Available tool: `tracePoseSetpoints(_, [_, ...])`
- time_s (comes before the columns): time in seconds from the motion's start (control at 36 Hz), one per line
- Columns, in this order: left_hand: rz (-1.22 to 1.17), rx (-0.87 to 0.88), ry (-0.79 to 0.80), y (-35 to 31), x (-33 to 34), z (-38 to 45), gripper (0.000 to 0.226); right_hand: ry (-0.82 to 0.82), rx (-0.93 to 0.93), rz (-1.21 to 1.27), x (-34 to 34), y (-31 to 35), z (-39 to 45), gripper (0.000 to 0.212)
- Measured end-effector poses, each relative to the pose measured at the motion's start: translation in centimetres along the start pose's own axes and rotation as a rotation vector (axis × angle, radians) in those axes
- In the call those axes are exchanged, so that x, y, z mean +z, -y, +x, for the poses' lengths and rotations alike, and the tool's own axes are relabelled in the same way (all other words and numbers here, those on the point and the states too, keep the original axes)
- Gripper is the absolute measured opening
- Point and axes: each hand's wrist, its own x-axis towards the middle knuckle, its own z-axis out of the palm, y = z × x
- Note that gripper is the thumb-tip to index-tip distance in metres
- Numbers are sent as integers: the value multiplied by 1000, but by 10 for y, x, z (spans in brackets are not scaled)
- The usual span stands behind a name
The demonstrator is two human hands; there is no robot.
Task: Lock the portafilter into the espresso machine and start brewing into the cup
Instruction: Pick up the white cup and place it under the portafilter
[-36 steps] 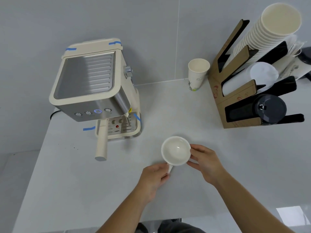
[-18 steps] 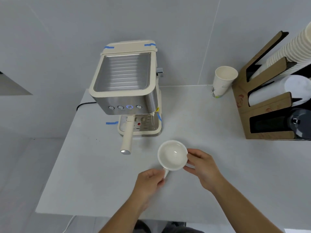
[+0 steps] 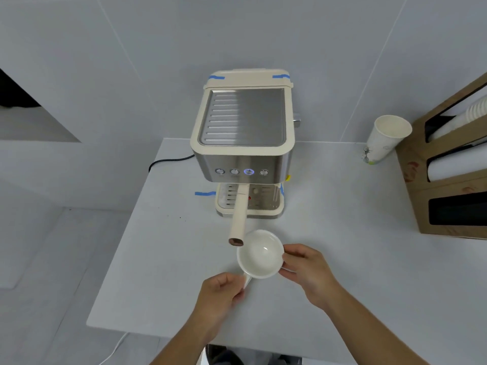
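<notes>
Left hand point(image 3: 220, 293): grip pinched together on the cup's handle, which sticks out toward the person.
Right hand point(image 3: 307, 270): thumb and fingers clamped on the cup's right wall and rim.
Cup point(image 3: 261, 254): white, upright, nothing in it; in front of the machine and not under the spout. Whether it rests on the worktop or is lifted, I cannot tell.
Portafilter point(image 3: 238, 216): head up under the machine's front, cream handle pointing straight out at the person; its tip overlaps the cup's left rim in this view.
Machine point(image 3: 243, 138): cream and steel, at the back of the worktop; four front buttons, the third lit blue. Drip tray below holds nothing but a small red mark.
Paper cup point(image 3: 384, 139): right of the machine, by the wall, upright and empty.
Holder point(image 3: 445, 180): cardboard, far right, with stacked paper cups and lids in its slots.
Worktop point(image 3: 163, 259): pale grey; blue tape beside the machine's base.
</notes>
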Motion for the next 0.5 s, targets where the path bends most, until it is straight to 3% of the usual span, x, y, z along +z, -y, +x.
tracePoseSetpoints(0.14, [-10,24,-18,-8,-25,7,50,0,4,-23,23,0,5,16])
tracePoseSetpoints(0.36, [30,44,-51,-29,-49,27,20,16,13,32,44,10,19,15])
tracePoseSetpoints(0.5, [35,77,-44,-50,-54,38,19,43,-10,67,51,19,25,20])
